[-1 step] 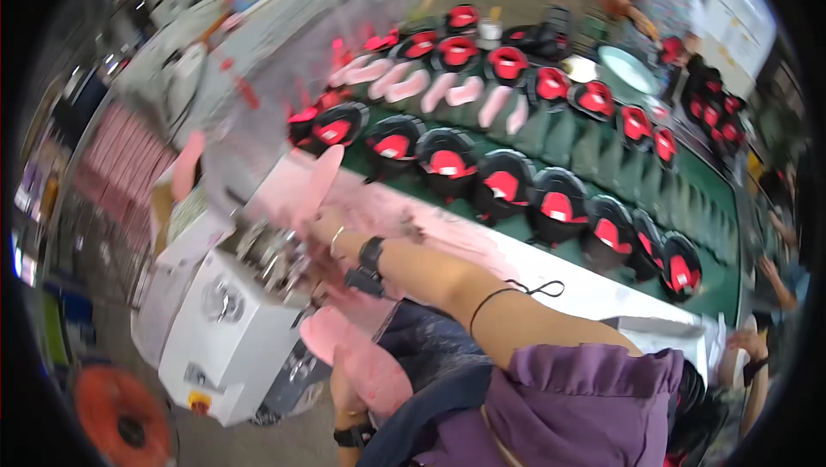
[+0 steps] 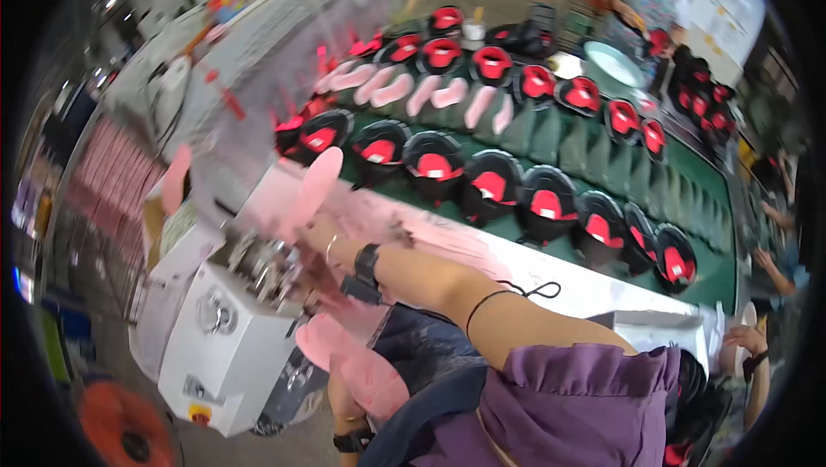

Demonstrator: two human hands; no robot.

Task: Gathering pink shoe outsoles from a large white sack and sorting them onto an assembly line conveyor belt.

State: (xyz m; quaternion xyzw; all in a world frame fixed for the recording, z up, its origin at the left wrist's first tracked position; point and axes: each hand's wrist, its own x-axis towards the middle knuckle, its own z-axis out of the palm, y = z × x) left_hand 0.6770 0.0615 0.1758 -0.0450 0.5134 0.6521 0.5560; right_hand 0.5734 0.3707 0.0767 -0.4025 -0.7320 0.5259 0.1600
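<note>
Insole, pink, juts up from the right hand, apparently pinched, though blur obscures the grip. The left hand grips a second pink insole near the white machine.

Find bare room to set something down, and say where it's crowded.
The white ledge looks bare between the right forearm and the front row of shoes. The green table has a free patch right of that row; its middle is crowded.

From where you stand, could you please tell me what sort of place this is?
Probably a footwear factory: black-and-red shoes line a green surface, near pink insoles and a white machine.
</note>
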